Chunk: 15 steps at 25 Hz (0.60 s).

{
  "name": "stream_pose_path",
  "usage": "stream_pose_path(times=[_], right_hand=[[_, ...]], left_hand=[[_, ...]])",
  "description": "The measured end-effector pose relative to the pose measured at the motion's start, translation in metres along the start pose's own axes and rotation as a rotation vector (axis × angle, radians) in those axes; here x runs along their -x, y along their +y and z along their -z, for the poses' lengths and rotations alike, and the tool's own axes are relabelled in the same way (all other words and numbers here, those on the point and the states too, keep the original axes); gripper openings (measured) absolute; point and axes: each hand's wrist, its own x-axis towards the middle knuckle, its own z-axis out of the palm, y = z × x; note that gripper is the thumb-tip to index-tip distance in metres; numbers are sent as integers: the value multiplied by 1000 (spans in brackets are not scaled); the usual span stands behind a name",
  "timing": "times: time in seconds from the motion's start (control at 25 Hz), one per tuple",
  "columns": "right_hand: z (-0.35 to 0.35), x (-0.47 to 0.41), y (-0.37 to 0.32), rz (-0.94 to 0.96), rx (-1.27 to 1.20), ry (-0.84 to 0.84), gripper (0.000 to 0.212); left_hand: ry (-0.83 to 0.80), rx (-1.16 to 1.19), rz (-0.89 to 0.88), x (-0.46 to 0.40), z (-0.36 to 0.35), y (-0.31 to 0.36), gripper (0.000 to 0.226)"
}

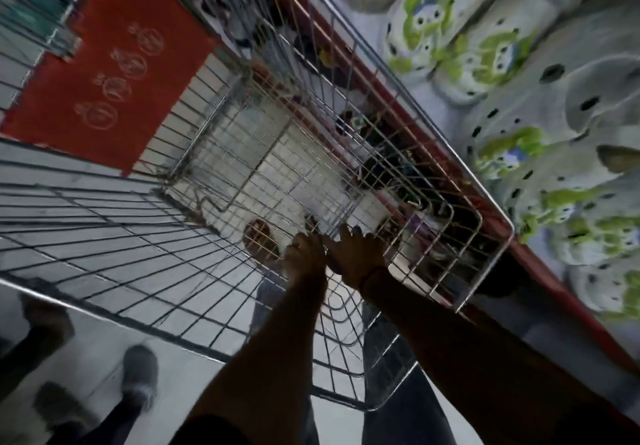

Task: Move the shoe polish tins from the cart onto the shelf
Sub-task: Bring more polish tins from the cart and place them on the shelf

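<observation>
Two hands reach deep into the wire cart (145, 271): left hand (304, 254) beside right hand (356, 254), each grip too blurred to tell. One round brown tin (258, 236) lies on the cart floor nearby. No writing is legible.

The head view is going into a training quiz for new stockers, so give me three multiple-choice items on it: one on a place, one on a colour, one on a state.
1. Where are both hands?
A. Deep inside the wire cart
B. On the shelf of clogs
C. On the floor mat

2. What colour is the floor mat beyond the cart?
A. Blue
B. Red
C. Yellow

3. How do the hands stand?
A. Far apart
B. Close together, low in the basket
C. Raised above the cart

Key: 1 A, the left hand and right hand reach to the bottom of the cart; 2 B, the floor mat is red; 3 B, they nearly touch beside a round tin.
</observation>
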Motion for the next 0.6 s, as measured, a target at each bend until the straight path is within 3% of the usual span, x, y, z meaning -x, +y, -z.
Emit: stream_pose_path(times=[0.16, 0.44, 0.6], right_hand=[[41, 14, 6, -34, -19, 63, 66], [217, 71, -6, 50, -247, 470, 77], [323, 142, -13, 75, -382, 846, 73]], left_hand=[[41, 95, 22, 9, 38, -23, 74], [461, 345, -134, 87, 209, -74, 77], [859, 486, -346, 155, 316, -78, 59]])
